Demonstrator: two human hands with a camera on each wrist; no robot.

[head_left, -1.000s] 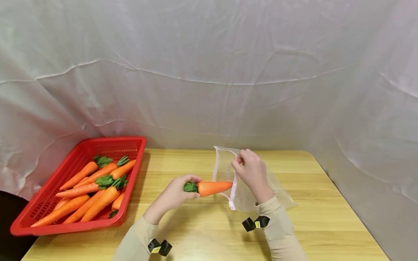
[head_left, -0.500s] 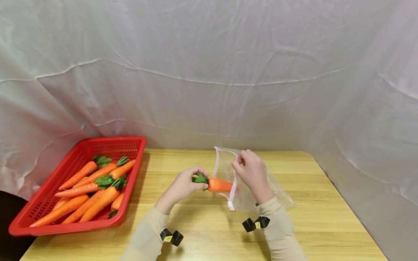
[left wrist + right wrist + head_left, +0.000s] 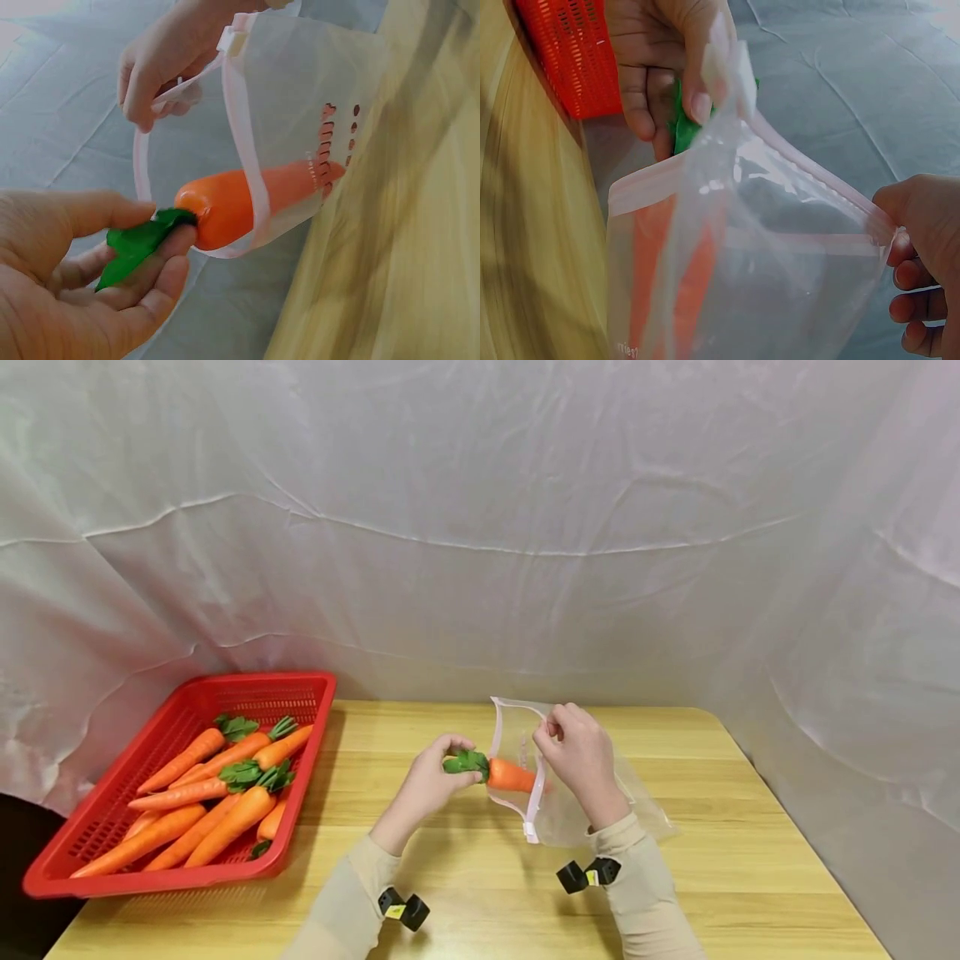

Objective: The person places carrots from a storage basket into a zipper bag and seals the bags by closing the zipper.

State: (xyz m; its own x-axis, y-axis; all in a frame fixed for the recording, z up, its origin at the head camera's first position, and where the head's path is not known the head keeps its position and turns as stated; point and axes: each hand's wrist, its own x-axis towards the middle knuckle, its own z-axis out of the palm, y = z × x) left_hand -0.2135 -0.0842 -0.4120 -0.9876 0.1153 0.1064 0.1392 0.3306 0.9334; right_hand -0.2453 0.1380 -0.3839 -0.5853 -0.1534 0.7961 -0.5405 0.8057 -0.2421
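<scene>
My left fingers (image 3: pixel 163 289), pinching leaves (image 3: pixel 133 246), have slid the carrot (image 3: pixel 510 775) deeper into the bag (image 3: pixel 561 822) my right fingers (image 3: pixel 919 274) pinch; its top remains outside.

The near edge of the table (image 3: pixel 487 893) is cut off from me; heaped carrots (image 3: pixel 234 825) by its left edge hide one another; print (image 3: pixel 325 144) on the bag (image 3: pixel 296 71) blurs.

We see a pale yellow, wood-grained bench (image 3: pixel 750 860) with rounded far corner; creased, silvery-grey fabric sheeting (image 3: pixel 480 602) hangs behind it.
</scene>
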